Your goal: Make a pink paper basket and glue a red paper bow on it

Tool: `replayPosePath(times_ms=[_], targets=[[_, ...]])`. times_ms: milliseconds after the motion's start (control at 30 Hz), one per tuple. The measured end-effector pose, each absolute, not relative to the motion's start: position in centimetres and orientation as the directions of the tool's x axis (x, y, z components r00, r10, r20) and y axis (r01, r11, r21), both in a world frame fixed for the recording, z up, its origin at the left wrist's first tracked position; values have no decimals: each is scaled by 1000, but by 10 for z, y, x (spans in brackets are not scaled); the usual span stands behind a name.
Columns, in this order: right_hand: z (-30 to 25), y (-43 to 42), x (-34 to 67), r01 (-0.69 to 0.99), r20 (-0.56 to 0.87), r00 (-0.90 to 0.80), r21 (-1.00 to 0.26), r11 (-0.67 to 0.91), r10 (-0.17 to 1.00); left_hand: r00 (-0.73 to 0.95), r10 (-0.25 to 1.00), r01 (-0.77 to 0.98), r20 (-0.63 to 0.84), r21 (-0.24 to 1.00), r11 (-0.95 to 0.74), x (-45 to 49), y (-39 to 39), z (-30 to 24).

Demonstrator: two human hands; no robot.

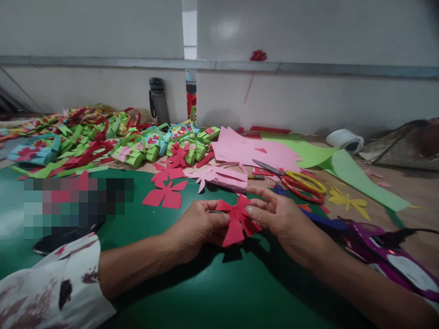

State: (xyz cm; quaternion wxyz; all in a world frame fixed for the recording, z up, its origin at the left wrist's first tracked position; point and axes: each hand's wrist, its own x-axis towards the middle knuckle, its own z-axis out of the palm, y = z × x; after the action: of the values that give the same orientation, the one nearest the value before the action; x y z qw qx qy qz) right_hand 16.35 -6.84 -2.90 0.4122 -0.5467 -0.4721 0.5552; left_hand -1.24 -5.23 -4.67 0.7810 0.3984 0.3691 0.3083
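Got a red paper cutout [233,234] up over the middle of the green surface [240,292], pinched at its left side by the left hand [200,219], thumb on top. The right hand [277,212] has the other side between thumb and fingers. Matching red shapes [168,196] lie near the surface's far edge, with a pink paper bag [229,179] just beside them and scissors [269,167] past that.
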Motion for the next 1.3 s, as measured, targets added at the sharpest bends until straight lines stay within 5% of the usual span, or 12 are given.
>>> replayPosePath(times_ms=[200, 600, 1000, 1300], targets=[[-24, -70, 157, 90, -280, -63, -957, -274, 958, 528, 782, -144, -332, 872, 467, -10, -54, -42], [-31, -74, 151, 221, -174, -78, -963, -153, 982, 393, 867, -63, -306, 932, 358, -5, -58, -41], [-27, -77, 149, 208, -149, -111, -970, -123, 983, 466, 867, -15, -175, 979, 206, -6, -59, -42], [-28, -76, 152, 216, -79, -80, -974, -60, 994, 407, 865, -153, -295, 911, 383, -6, -54, -43]])
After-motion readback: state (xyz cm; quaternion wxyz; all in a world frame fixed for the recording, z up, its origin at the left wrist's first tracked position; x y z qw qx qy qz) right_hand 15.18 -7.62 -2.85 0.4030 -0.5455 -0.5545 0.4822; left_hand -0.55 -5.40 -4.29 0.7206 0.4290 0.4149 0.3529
